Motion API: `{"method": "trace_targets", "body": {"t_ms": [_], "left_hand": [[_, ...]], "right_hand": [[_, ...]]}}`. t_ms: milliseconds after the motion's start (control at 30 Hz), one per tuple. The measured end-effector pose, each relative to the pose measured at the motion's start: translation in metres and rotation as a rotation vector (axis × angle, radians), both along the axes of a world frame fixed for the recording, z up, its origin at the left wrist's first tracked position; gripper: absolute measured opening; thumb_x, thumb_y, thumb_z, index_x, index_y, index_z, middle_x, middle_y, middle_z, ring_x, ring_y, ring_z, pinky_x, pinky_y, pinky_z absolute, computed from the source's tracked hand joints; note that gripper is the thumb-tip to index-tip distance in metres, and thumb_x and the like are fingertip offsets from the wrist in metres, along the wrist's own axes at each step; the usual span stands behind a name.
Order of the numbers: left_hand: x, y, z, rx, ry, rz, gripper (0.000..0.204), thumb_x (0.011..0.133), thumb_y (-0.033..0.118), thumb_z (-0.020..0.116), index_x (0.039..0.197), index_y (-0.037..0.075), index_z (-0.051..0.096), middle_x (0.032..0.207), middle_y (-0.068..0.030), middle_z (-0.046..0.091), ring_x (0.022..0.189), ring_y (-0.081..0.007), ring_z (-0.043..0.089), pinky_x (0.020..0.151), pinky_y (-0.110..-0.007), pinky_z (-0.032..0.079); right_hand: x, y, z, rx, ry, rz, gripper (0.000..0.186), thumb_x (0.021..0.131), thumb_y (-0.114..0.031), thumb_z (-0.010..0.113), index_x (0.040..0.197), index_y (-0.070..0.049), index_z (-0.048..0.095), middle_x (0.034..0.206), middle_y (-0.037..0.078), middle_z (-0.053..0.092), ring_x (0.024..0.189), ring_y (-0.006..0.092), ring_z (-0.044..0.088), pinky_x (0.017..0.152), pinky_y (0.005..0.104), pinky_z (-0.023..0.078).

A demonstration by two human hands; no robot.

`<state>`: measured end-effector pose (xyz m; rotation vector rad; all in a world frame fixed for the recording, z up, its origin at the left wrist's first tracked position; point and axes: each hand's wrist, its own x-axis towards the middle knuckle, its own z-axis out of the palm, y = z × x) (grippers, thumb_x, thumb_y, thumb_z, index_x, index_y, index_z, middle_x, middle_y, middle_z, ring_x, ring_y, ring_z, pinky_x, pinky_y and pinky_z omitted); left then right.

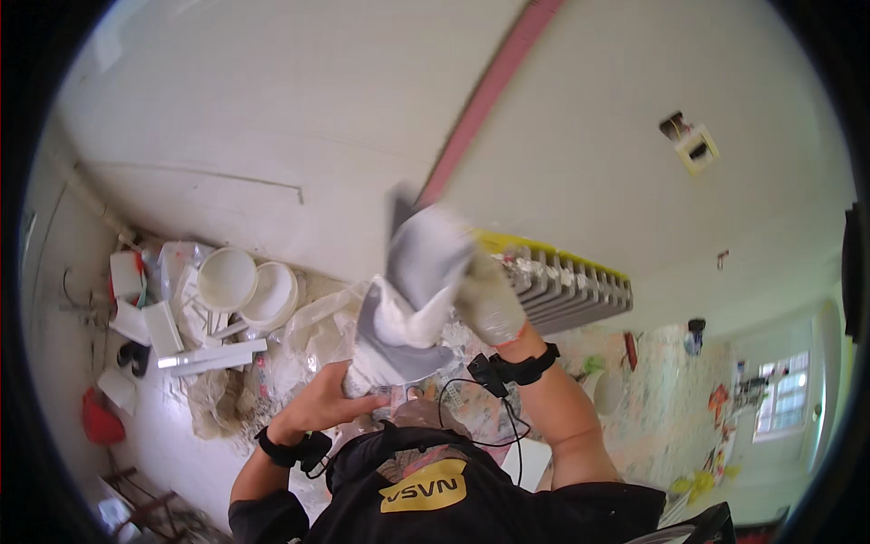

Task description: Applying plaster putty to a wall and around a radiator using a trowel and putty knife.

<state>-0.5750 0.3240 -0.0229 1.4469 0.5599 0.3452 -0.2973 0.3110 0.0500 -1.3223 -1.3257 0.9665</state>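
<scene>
My bare left hand [324, 401] is closed around a wide grey plastering blade [421, 365] smeared with white plaster. My right hand [492, 304] wears a pale, dirty glove and grips a second, broad grey trowel [428, 254], which is blurred by motion. White plaster [399, 319] lies where the two tools meet in front of me. The right-hand trowel is raised above the left one, and its handle is hidden by the glove. Black bands with cables sit on both my wrists.
A ribbed grey radiator [562, 295] with a yellow top stands along the wall ahead. White buckets [227, 279], plastic sheeting and pale strips [217, 355] clutter the floor at left. A pink strip [489, 95] runs up the wall. An opened wall socket [696, 148] hangs at right.
</scene>
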Motion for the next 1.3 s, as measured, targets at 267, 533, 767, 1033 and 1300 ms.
{"method": "trace_targets", "body": {"t_ms": [267,533,767,1033,1300], "left_hand": [[0.031,0.016,0.015,-0.018,0.342,0.249,0.021,0.087,0.014,0.08,0.095,-0.002,0.068,0.067,0.0003,0.063,0.056,-0.0051,0.055,0.051,-0.025,0.043],[0.076,0.007,-0.016,0.024,0.474,0.41,0.026,0.087,0.016,0.08,0.101,-0.003,0.069,0.067,-0.0011,0.064,0.055,-0.0076,0.056,0.051,-0.028,0.044],[0.107,0.012,-0.008,0.346,0.479,0.57,0.031,0.087,0.015,0.079,0.108,-0.005,0.068,0.093,-0.0161,0.076,0.08,-0.0192,0.07,0.076,-0.034,0.055],[0.145,0.021,-0.016,0.521,0.58,0.481,0.031,0.086,0.013,0.08,0.105,-0.007,0.066,0.091,-0.0239,0.073,0.083,-0.0347,0.075,0.072,-0.037,0.056],[0.134,0.013,-0.044,0.582,0.422,0.827,0.022,0.085,0.007,0.079,0.1,-0.005,0.068,0.089,-0.022,0.074,0.079,-0.0344,0.074,0.071,-0.039,0.055]], "right_hand": [[0.125,-0.064,-0.093,-0.477,-0.209,-0.111,0.029,0.093,-0.018,0.07,0.116,-0.002,0.06,0.085,0.003,0.06,0.082,0.0106,0.058,0.081,0.027,0.05],[0.173,-0.015,-0.145,-0.213,0.457,-0.232,0.008,0.099,-0.001,0.058,0.101,-0.007,0.052,0.086,-0.002,0.054,0.085,0.0059,0.055,0.082,0.0222,0.047],[0.178,-0.006,-0.075,-0.422,0.487,0.269,0.01,0.1,-0.009,0.057,0.106,0.0,0.056,0.099,0.009,0.067,0.095,0.0154,0.067,0.085,0.0311,0.053],[0.14,0.018,-0.046,-0.23,0.315,0.465,0.027,0.096,-0.024,0.071,0.106,-0.002,0.059,0.091,0.003,0.062,0.094,0.0163,0.065,0.087,0.0352,0.051],[0.2,0.04,-0.147,-0.129,-0.169,-0.154,0.029,0.094,-0.021,0.07,0.113,-0.003,0.058,0.095,0.013,0.068,0.085,0.0296,0.067,0.078,0.0401,0.054]]}}
